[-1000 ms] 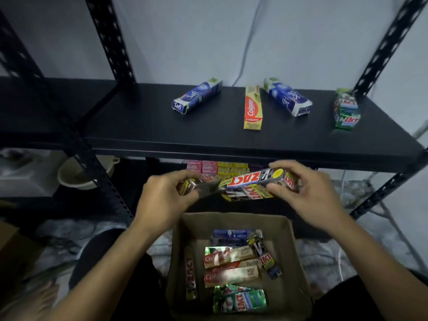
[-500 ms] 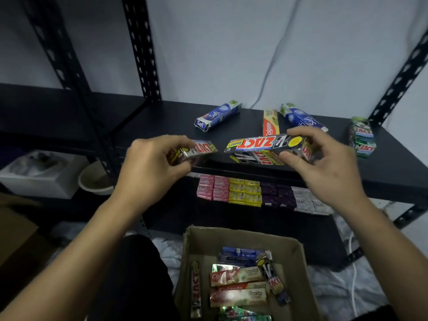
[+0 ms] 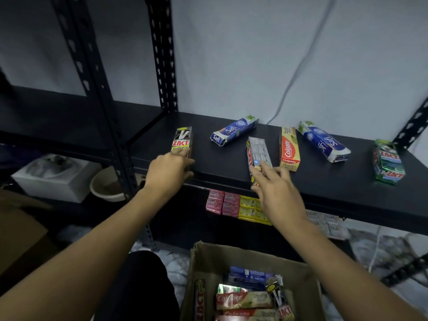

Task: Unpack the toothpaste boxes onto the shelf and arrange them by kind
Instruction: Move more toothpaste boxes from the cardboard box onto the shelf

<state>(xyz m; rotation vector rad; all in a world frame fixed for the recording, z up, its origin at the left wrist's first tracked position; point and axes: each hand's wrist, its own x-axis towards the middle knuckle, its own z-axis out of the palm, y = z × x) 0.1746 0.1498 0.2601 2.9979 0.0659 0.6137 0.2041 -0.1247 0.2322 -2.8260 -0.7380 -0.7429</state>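
Shelving: my left hand [image 3: 170, 172] grips black Zact box [image 3: 182, 141]; my right hand [image 3: 275, 191], fingers flat, presses grey-backed box [image 3: 258, 152]. Next, I group kinds.

Stockroom or shop back room. Black slotted-angle steel racking [image 3: 162, 54], dark shelf board [image 3: 231, 165]. Retail goods lying loose on it: black Zact toothpaste box [image 3: 183, 141], blue Safi toothpaste box [image 3: 234, 133], orange Colgate toothpaste box [image 3: 289, 149]. Small pink wrapped packs [image 3: 222, 205] and yellow wrapped packs [image 3: 251, 208] stacked on lower tier. Brown cardboard carton [image 3: 208, 262] holding mixed boxed stock. Bare pale wall [image 3: 254, 54].
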